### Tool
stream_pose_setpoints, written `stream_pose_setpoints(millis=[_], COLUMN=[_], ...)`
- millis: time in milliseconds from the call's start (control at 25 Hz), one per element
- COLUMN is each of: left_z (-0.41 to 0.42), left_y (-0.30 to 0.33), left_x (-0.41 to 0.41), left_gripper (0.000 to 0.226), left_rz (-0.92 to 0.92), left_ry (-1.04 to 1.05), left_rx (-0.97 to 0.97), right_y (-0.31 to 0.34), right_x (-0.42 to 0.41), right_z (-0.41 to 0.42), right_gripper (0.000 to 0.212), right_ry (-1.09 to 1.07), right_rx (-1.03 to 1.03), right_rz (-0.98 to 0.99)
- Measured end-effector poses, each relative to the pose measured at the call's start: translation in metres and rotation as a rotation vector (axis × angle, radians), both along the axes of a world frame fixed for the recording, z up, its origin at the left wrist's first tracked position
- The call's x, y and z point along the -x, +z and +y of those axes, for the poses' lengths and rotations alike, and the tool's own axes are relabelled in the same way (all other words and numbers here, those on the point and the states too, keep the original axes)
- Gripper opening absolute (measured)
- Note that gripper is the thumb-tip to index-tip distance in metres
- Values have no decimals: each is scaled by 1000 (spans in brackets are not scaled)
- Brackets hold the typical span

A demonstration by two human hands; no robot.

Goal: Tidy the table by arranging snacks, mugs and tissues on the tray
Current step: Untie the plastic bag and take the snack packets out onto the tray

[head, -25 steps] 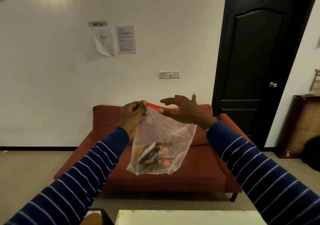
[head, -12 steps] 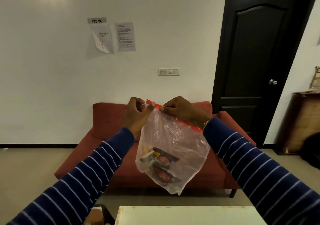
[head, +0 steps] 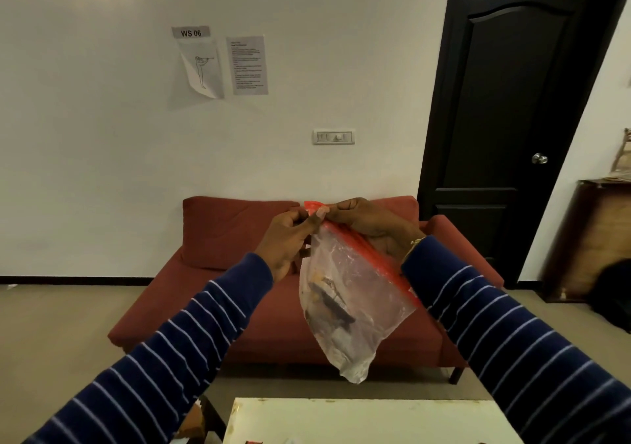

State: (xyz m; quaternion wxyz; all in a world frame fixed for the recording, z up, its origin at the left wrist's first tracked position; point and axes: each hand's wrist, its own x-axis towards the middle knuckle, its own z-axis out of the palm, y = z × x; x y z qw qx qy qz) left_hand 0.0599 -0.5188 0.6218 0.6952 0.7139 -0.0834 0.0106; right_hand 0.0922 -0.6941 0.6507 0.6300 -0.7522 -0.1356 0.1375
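Since a second ago the zip bag [head: 355, 303] has swung from hanging level to hanging diagonally, and the right hand [head: 367, 225] went from open fingers to pinching the red seal strip [head: 368, 255]. Both hands meet at the bag's top corner, left hand [head: 290, 238] pinching it too, raised in front of the sofa [head: 239, 273]. Bag's long axis runs upper-left to lower-right, above the table [head: 372, 419], snack packets [head: 327, 303] inside.

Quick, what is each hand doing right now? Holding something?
Left hand: closed, pinching the top corner of the clear zip bag at its red strip.
Right hand: closed, gripping the same bag along its red strip.
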Motion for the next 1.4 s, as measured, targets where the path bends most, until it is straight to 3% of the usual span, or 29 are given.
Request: stream_pose_setpoints(millis=[120,200,360,440,520,640,760,920,1080,1240,1400], left_z=[3,10,19,20,22,18,8,1,-6,1,6], left_y=[0,-3,-6,-5,-2,8,19,18,14,4,-6], left_x=[-2,-4,5,9,12,15,17,17,22,27,31], left_gripper=[26,24,21,29,43,36,35,25,21,12,43], left_rz=[-115,-193,-535,-652,-628,-613,-551,-391,-300,-216,-178], left_ry=[124,260,390,265,105,108,218,121,105,107,35], left_rx=[-69,-199,-648,-787,-897,-875,-934,-1101,-1088,-1039,-1026], right_y=[-4,-6,-12,-12,-11,-12,-13,-18,-17,-23,-37], right_x=[3,6,12,19,22,20,16,16,26,46,51], right_z=[-6,-10,-2,8,12,12,14,12,12,11,10], right_gripper=[20,20,17,15,16,16,16,16,19,8,18], right_ry=[14,-37,-226,-218,-175,-139,-133,-117,-114,-120,131], right_rx=[-145,-105,576,588,586,661,670,703,760,692,985], right_rz=[78,-11,-725,-912,-1043,-1209,-1199,-1178,-1077,-1122,-764])
